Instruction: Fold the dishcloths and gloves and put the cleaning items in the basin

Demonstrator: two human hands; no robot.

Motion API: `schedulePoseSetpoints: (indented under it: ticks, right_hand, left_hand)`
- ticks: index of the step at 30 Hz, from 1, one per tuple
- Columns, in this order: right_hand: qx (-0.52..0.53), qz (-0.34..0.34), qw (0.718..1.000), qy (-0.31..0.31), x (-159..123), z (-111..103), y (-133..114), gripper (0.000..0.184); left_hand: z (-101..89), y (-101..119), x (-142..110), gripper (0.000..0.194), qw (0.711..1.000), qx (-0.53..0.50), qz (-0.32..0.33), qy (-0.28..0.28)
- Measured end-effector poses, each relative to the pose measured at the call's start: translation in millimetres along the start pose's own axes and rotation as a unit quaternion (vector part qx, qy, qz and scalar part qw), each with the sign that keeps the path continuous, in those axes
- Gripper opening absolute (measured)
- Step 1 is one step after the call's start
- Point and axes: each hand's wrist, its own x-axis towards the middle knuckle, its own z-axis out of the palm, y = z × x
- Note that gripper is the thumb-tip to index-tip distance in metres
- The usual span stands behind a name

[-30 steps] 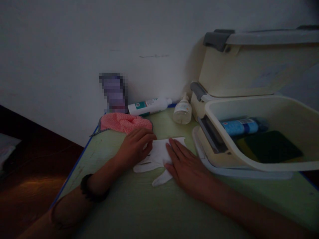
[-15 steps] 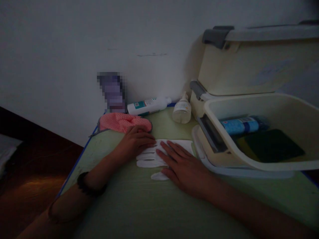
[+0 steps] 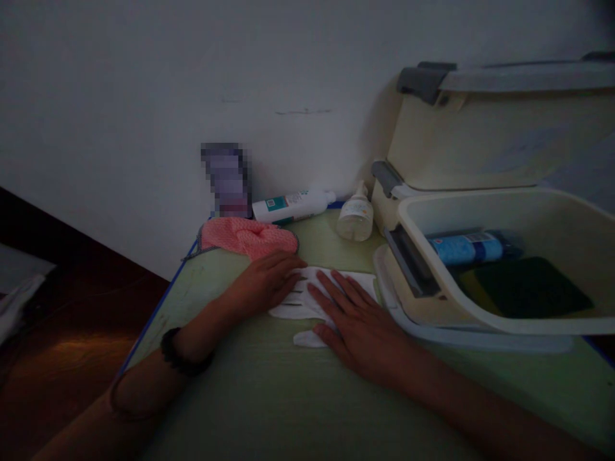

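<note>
A white glove [image 3: 302, 310] lies flat on the green tabletop, its fingers toward the left and its cuff toward the right. My right hand [image 3: 358, 326] rests on the glove's palm with fingers spread, holding nothing. At the glove's fingertips is my left hand [image 3: 262, 282], its fingers bent and close together on them. Its thumb and the exact grip are partly hidden. Just behind my left hand a crumpled pink cloth [image 3: 245, 237] lies on the table.
An open cream bin [image 3: 480, 326] on the right holds a blue-labelled pack [image 3: 466, 248] and a dark green sponge [image 3: 533, 288]. Along the wall are a white bottle [image 3: 298, 206] on its side, a clear pump bottle [image 3: 355, 218] and a pixelated upright object [image 3: 228, 182].
The whole view has shifted slightly. My left hand has moved a little along the glove's fingers, covering more of their tips. My right hand stays flat on the glove.
</note>
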Motion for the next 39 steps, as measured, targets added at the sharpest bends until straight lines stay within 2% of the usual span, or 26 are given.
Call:
schedulePoseSetpoints:
  ticks: [5,14,18,22,28,34,39]
  right_hand:
    - [-0.007,0.037,0.999,0.025,1.1,5.4,-0.6,0.069]
    - [0.002,0.053,0.999,-0.004,0.4,-4.3,0.2,0.070]
    - [0.012,0.050,0.999,0.004,-0.4,-1.5,0.4,0.068]
    - [0.005,0.059,0.998,0.023,0.5,2.4,-3.9,0.058]
    - [-0.020,0.055,0.998,0.028,4.4,4.7,-3.9,0.051]
    - [-0.045,0.120,0.991,0.032,0.4,10.0,-2.2,0.071]
    - [-0.054,0.113,0.992,0.026,-1.4,9.5,-4.8,0.072]
  left_hand:
    - [0.8,11.1,-5.8,0.027,0.997,0.033,0.011,-0.067]
    - [-7.4,18.6,-11.5,0.029,0.980,0.168,0.001,-0.105]
    - [-9.1,23.5,-12.9,0.029,0.981,0.168,-0.004,-0.100]
    - [-0.1,41.6,-13.3,0.037,0.987,0.121,-0.044,-0.092]
    - [15.4,53.3,-17.8,0.060,0.978,0.111,-0.061,-0.166]
    - [7.0,52.5,-24.7,0.065,0.973,0.119,-0.073,-0.184]
    - [-5.7,47.9,-29.6,0.067,0.967,0.116,-0.091,-0.207]
